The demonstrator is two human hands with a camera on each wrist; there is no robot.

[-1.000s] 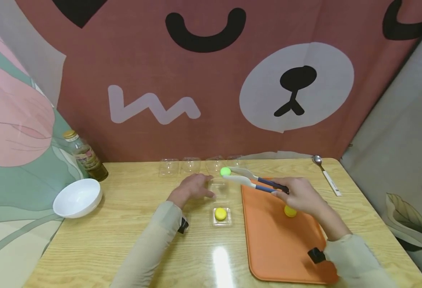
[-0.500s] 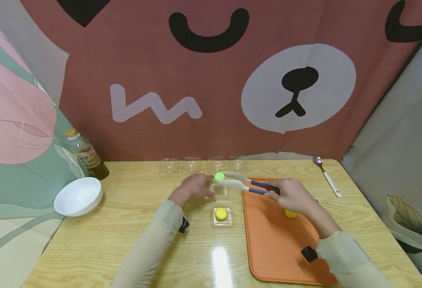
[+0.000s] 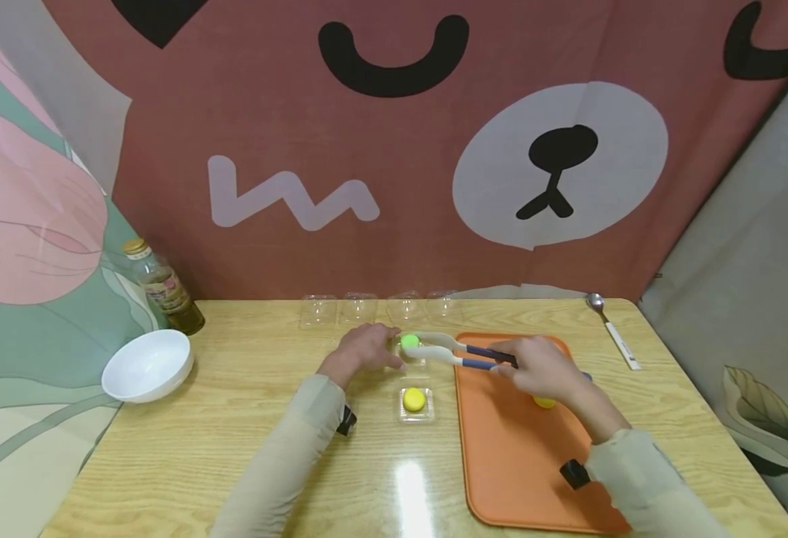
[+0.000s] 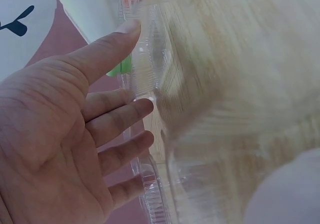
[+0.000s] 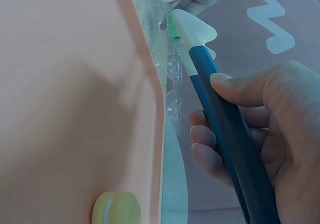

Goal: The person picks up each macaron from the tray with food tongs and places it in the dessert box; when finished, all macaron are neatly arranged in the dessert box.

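Observation:
My right hand (image 3: 540, 371) grips tongs (image 3: 481, 358) with blue handles and pale tips. Between those tips sits a green macaron (image 3: 410, 341), low over a small clear plastic box (image 3: 419, 367). Beside the box's left side is my left hand (image 3: 364, 349); the left wrist view shows its thumb and loosely extended fingers right at the clear plastic edge. A yellow macaron (image 3: 414, 400) lies in a nearer clear box (image 3: 429, 417). Another yellow macaron (image 5: 117, 209), with a pale filling, rests on the orange tray (image 3: 515, 463), partly hidden by my right hand in the head view.
Several clear plastic pieces (image 3: 358, 308) line the table's back edge. To the left stand a white bowl (image 3: 148, 366) and a glass bottle (image 3: 168, 293) of dark liquid. A spoon (image 3: 612, 329) with a white handle lies at the back right. A printed curtain (image 3: 286, 254) hangs behind.
My right hand has brought the tongs and green macaron left and down, from beyond the box to low over it. My left hand stays nearly still.

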